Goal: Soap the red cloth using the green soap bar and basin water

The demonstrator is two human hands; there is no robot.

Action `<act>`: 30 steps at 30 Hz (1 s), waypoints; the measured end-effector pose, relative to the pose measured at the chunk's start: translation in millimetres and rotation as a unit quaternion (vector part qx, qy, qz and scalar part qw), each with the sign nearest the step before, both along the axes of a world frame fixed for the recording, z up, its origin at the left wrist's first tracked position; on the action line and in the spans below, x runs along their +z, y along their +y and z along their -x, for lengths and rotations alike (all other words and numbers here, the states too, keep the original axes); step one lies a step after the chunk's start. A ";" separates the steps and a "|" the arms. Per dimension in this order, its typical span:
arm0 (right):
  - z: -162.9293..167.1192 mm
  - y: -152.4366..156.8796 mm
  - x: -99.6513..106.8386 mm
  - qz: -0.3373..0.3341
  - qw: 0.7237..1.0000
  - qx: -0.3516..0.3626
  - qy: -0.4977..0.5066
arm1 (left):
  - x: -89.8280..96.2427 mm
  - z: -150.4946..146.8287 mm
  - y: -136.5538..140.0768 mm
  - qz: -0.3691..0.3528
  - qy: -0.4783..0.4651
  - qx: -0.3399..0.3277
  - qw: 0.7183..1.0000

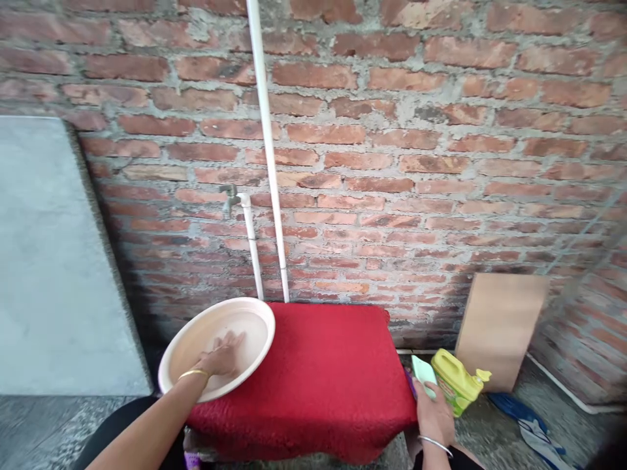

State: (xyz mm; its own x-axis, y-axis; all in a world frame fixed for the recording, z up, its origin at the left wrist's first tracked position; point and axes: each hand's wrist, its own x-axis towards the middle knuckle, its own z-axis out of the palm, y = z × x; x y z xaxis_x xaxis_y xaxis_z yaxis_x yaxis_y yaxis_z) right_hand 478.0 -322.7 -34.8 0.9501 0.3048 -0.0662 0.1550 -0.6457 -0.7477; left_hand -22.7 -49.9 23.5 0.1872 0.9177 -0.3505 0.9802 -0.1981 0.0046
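My left hand (224, 356) is inside a cream plastic basin (171, 356), with its fingers spread out over the bottom. The inside of the basin looks hazy around the hand, and I cannot tell how much water is in it. The basin stands on the left end of a low table covered with a red cloth (323, 365). Off the table's right edge, my right hand (435, 412) is closed around a flat, mint-green rectangular thing (423, 372). Its exact kind is unclear. A bit of purple (410, 382) shows beside it.
Behind the hand on the right stands a yellow jug (453, 378). Blue-and-white flip-flops (531, 424) lie on the floor, near a leaning brown board (502, 326). A tap (231, 199) on white pipe rises behind the basin. A grey slab (63, 261) leans at left against brick.
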 end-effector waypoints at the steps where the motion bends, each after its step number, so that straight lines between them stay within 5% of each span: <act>1: -0.6 -0.3 -1.0 -0.005 1.000 -0.019 -0.006 | 0.2 0.0 -0.8 0.013 -0.006 0.004 1.000; 8: 10.4 -5.2 -4.5 -0.084 0.995 0.000 -0.048 | -1.2 -6.9 6.2 0.078 -0.058 0.031 0.995; 12: 71.0 10.8 11.4 -0.075 0.985 0.108 -0.112 | 2.7 -16.2 6.9 0.097 -0.077 0.035 0.992; 14: 123.4 26.3 16.0 -0.113 0.960 0.224 -0.125 | 3.5 -19.1 5.3 0.093 -0.071 0.039 0.992; 17: 210.2 49.3 13.1 -0.140 0.879 0.424 -0.164 | 4.2 -20.4 2.0 0.091 -0.071 0.045 0.992; 19: 256.2 59.7 7.8 -0.126 0.835 0.498 -0.198 | 5.6 -20.3 0.2 0.084 -0.089 0.046 0.991; 22: 283.9 64.3 1.3 -0.105 0.809 0.533 -0.225 | 9.6 -20.6 -1.3 0.080 -0.099 0.048 0.991; 25: 259.1 56.5 -1.4 -0.097 0.833 0.498 -0.221 | 13.5 -21.3 -2.0 0.084 -0.096 0.049 0.991; 30: 184.6 34.3 -1.1 -0.040 0.924 0.332 -0.186 | 15.3 -22.1 -2.5 0.085 -0.110 0.043 0.989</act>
State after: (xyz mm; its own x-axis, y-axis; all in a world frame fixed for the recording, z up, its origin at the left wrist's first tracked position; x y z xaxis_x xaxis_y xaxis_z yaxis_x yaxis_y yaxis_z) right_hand 293.3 -288.5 -36.0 0.5051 0.8178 0.2758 0.7531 -0.2615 -0.6037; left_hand -0.7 -52.4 38.8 0.1991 0.8649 -0.4608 0.9650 -0.0911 0.2458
